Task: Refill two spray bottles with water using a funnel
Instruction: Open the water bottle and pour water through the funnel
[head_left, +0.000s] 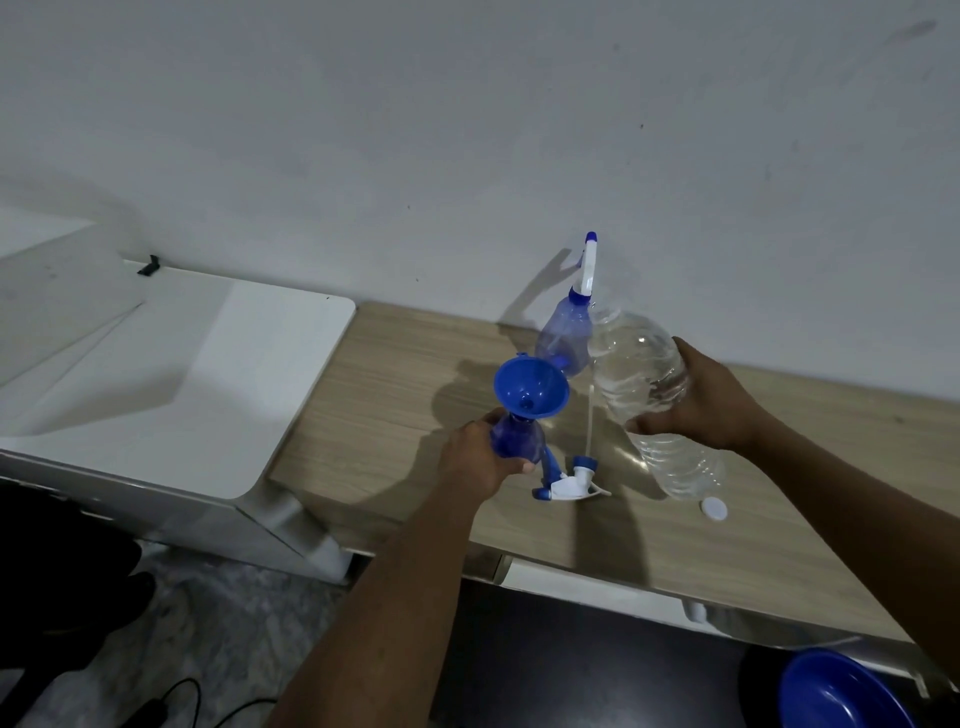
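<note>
My left hand (480, 457) grips a blue spray bottle (514, 441) with its head off and a blue funnel (530, 387) set in its neck. The large clear water bottle (649, 395) is held in my right hand (711, 400), uncapped and with water inside. Its far end is raised and it hangs to the right of the funnel. A second blue spray bottle (566, 335) with its white trigger head on stands behind, near the wall. A loose white and blue spray head (571, 483) with its dip tube lies on the wooden table (395, 395). Next to it lies a white cap (714, 508).
A white cabinet top (208, 374) adjoins the table on the left. The white wall (467, 130) runs just behind the table. A blue bowl (841, 691) sits low at the bottom right, below the table's front edge. Dark cables lie on the floor at bottom left.
</note>
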